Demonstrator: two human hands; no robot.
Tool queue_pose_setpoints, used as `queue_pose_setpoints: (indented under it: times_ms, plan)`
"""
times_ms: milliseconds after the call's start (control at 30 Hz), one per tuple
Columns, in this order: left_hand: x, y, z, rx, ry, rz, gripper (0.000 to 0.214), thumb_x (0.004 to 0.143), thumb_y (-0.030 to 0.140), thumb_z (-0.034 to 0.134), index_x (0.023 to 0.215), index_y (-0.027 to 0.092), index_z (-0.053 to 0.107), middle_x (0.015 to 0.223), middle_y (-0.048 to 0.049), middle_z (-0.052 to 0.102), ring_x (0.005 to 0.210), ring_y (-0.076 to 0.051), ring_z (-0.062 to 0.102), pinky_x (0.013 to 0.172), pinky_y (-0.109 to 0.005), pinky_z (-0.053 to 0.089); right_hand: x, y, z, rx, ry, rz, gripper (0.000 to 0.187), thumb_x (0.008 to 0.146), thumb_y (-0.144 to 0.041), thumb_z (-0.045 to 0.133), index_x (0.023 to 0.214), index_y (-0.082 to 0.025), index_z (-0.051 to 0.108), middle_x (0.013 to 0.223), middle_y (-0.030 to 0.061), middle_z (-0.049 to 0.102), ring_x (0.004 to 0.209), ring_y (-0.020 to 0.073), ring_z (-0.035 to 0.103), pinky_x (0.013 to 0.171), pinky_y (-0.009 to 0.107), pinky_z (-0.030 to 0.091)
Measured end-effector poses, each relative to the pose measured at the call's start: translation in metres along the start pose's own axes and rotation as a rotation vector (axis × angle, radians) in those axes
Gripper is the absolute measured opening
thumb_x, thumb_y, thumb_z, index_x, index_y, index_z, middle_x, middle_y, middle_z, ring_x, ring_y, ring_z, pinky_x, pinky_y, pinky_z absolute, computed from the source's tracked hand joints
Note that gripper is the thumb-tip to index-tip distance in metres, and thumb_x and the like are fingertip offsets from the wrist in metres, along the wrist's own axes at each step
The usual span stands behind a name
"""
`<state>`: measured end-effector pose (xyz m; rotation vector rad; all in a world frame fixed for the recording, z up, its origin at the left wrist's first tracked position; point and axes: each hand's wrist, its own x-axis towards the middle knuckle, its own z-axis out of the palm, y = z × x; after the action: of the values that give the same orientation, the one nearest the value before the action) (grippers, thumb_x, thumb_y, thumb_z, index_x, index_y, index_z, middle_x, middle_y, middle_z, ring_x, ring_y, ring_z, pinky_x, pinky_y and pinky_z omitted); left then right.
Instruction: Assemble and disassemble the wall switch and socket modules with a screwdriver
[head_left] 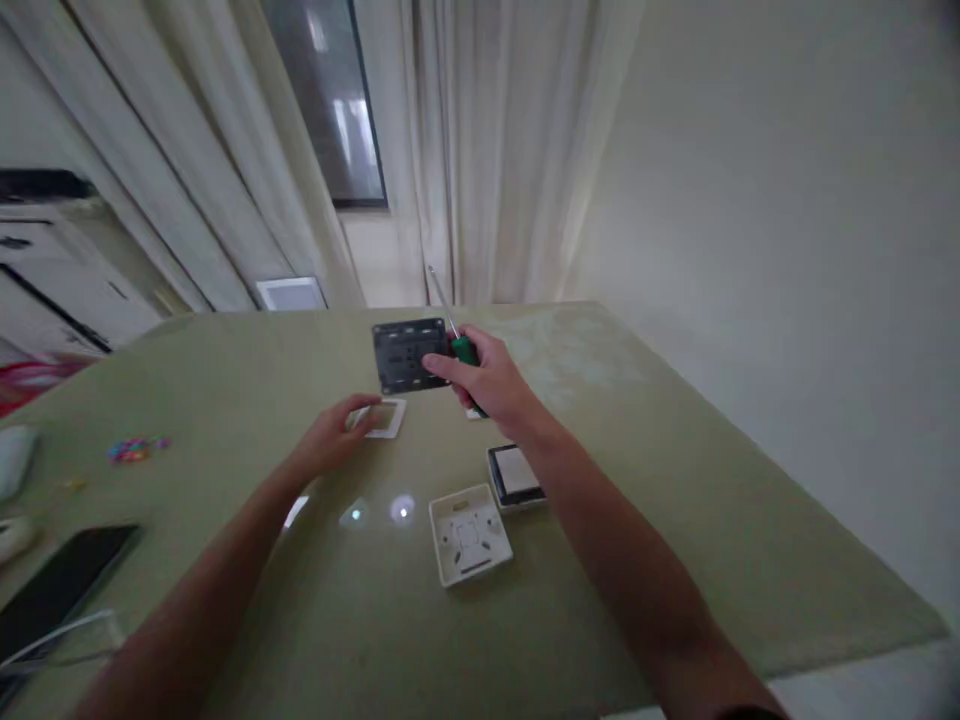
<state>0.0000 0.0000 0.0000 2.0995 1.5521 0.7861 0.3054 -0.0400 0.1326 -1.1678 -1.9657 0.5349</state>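
Note:
My right hand (487,375) is closed round a screwdriver (465,350) with a green handle, its metal shaft pointing up and away. The same hand pinches a black rectangular switch mounting plate (407,355) by its right side, thumb on its face. Below and left of the plate, my left hand (337,435) has its fingers apart at a white square frame (391,420); whether it touches the frame I cannot tell. Nearer me lies a white open back box (470,537). Beside it, partly behind my right forearm, is a white switch with a black border (517,472).
A dark phone (67,575) and a white cable (60,632) lie at the table's left. Small colourful pieces (135,449) are farther back. A white-framed panel (291,294) stands by the curtain (495,150). A wall (787,250) borders the table's right side.

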Motion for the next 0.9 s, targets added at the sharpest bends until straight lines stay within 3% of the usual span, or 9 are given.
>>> queue_pose_setpoints:
  times_ms: [67, 167, 267, 433, 567, 667, 733, 800, 900]
  plan:
    - [-0.012, -0.003, 0.000, -0.006, 0.007, 0.006, 0.074, 0.085, 0.073, 0.066, 0.135, 0.020, 0.075, 0.137, -0.0146, 0.081, 0.124, -0.039, 0.077, 0.112, -0.052, 0.059, -0.002, -0.004, 0.008, -0.042, 0.015, 0.000, 0.026, 0.109, -0.046, 0.054, 0.113, -0.021, 0.057, 0.089, -0.0005, 0.070, 0.079, 0.0171, 0.067, 0.071, 0.029, 0.049]
    - [-0.024, -0.008, 0.000, -0.012, 0.045, -0.010, 0.070, 0.083, 0.069, 0.069, 0.134, 0.021, 0.074, 0.138, -0.0151, 0.080, 0.127, -0.040, 0.075, 0.114, -0.053, 0.058, -0.010, -0.011, 0.027, -0.147, -0.027, -0.031, 0.027, 0.102, -0.040, 0.069, 0.119, -0.020, 0.061, 0.107, 0.0054, 0.075, 0.094, 0.0221, 0.071, 0.078, 0.032, 0.050]
    - [-0.028, -0.016, -0.002, -0.019, 0.106, -0.051, 0.063, 0.085, 0.067, 0.067, 0.129, 0.022, 0.075, 0.132, -0.0156, 0.082, 0.127, -0.042, 0.076, 0.113, -0.056, 0.058, -0.025, -0.015, 0.053, -0.283, -0.157, -0.120, 0.022, 0.102, -0.033, 0.068, 0.121, -0.021, 0.065, 0.119, 0.0093, 0.076, 0.097, 0.0263, 0.074, 0.077, 0.035, 0.051]
    - [-0.031, -0.027, -0.012, -0.090, 0.178, -0.120, 0.070, 0.086, 0.073, 0.065, 0.129, 0.019, 0.075, 0.127, -0.0179, 0.084, 0.112, -0.041, 0.081, 0.104, -0.057, 0.063, -0.046, -0.013, 0.087, -0.448, -0.398, -0.293, 0.020, 0.105, -0.017, 0.061, 0.124, -0.020, 0.066, 0.125, 0.0135, 0.075, 0.097, 0.0293, 0.076, 0.072, 0.037, 0.056]
    - [-0.032, -0.026, -0.024, -0.172, 0.259, -0.108, 0.075, 0.097, 0.078, 0.051, 0.135, 0.015, 0.069, 0.140, -0.0211, 0.078, 0.128, -0.036, 0.076, 0.113, -0.054, 0.060, -0.050, -0.003, 0.098, -0.461, -0.470, -0.329, 0.024, 0.103, -0.011, 0.062, 0.125, -0.020, 0.068, 0.127, 0.0127, 0.075, 0.094, 0.0267, 0.077, 0.071, 0.035, 0.058]
    - [-0.033, -0.014, -0.026, -0.207, 0.266, -0.066, 0.080, 0.102, 0.081, 0.042, 0.138, 0.014, 0.066, 0.138, -0.0225, 0.078, 0.127, -0.035, 0.077, 0.111, -0.053, 0.061, -0.042, 0.002, 0.091, -0.383, -0.450, -0.334, 0.025, 0.100, -0.020, 0.075, 0.125, -0.022, 0.072, 0.127, 0.0090, 0.076, 0.095, 0.0253, 0.078, 0.074, 0.034, 0.058]
    - [-0.036, -0.001, -0.022, -0.207, 0.202, -0.017, 0.080, 0.101, 0.083, 0.043, 0.134, 0.015, 0.070, 0.133, -0.0203, 0.080, 0.120, -0.034, 0.079, 0.104, -0.050, 0.065, -0.032, 0.002, 0.075, -0.305, -0.380, -0.324, 0.026, 0.102, -0.031, 0.079, 0.126, -0.023, 0.074, 0.127, 0.0066, 0.077, 0.102, 0.0231, 0.077, 0.083, 0.032, 0.059]
    - [-0.040, 0.014, -0.015, -0.185, 0.099, 0.046, 0.074, 0.100, 0.081, 0.050, 0.131, 0.018, 0.074, 0.132, -0.0171, 0.082, 0.118, -0.035, 0.079, 0.096, -0.046, 0.068, -0.024, 0.001, 0.052, -0.226, -0.264, -0.294, 0.022, 0.108, -0.037, 0.073, 0.125, -0.023, 0.074, 0.124, 0.0049, 0.077, 0.110, 0.0198, 0.075, 0.096, 0.030, 0.056]
    - [-0.046, 0.036, -0.003, -0.119, -0.040, 0.146, 0.064, 0.093, 0.072, 0.070, 0.133, 0.023, 0.077, 0.136, -0.0140, 0.080, 0.123, -0.037, 0.076, 0.103, -0.049, 0.064, -0.024, 0.009, 0.016, -0.154, -0.056, -0.196, 0.027, 0.116, -0.042, 0.056, 0.115, -0.020, 0.073, 0.110, 0.0047, 0.076, 0.105, 0.0175, 0.072, 0.096, 0.029, 0.054]
